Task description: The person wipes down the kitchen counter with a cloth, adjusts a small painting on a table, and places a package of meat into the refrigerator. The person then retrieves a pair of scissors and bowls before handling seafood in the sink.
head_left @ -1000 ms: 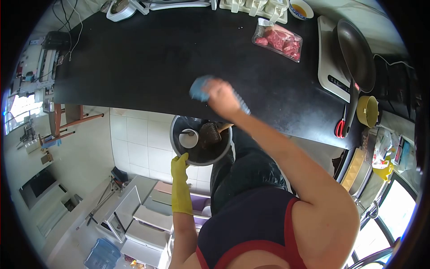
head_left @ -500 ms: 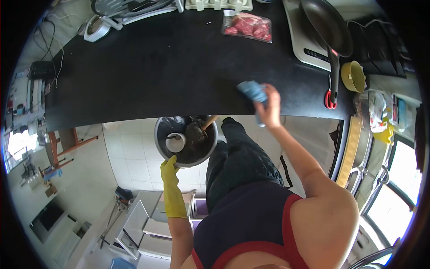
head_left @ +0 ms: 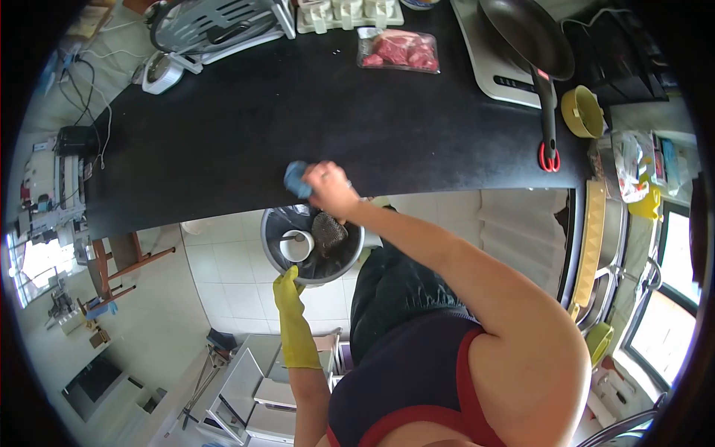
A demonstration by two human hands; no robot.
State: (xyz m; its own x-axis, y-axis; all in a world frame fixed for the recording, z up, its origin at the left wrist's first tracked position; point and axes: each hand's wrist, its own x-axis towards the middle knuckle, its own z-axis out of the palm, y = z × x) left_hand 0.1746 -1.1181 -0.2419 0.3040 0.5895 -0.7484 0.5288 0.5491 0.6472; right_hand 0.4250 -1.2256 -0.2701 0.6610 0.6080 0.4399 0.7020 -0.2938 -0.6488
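Observation:
My right hand point(head_left: 332, 188), bare, is closed around a crumpled blue cloth point(head_left: 297, 179) and presses it on the black countertop point(head_left: 186, 141) at its front edge. Just below that edge is a round grey bin point(head_left: 325, 281) lined with a dark bag. My left hand point(head_left: 290, 287), in a yellow rubber glove, grips the bin's near rim; its fingertips are partly hidden. Inside the bin lie a white round container point(head_left: 297, 246) and a dark, mesh-textured item point(head_left: 328, 235), partly covered by my right forearm.
At the back of the counter lies a tray of raw meat point(head_left: 400, 51). To the right are a frying pan point(head_left: 525, 37) on a white cooktop point(head_left: 477, 59), red-handled scissors point(head_left: 549, 158) and a yellow bowl point(head_left: 582, 112). A dish rack point(head_left: 223, 26) stands back left.
My right hand has moved left along the counter's front edge with the blue cloth, from right of the bin to above it. My left hand still grips the rim.

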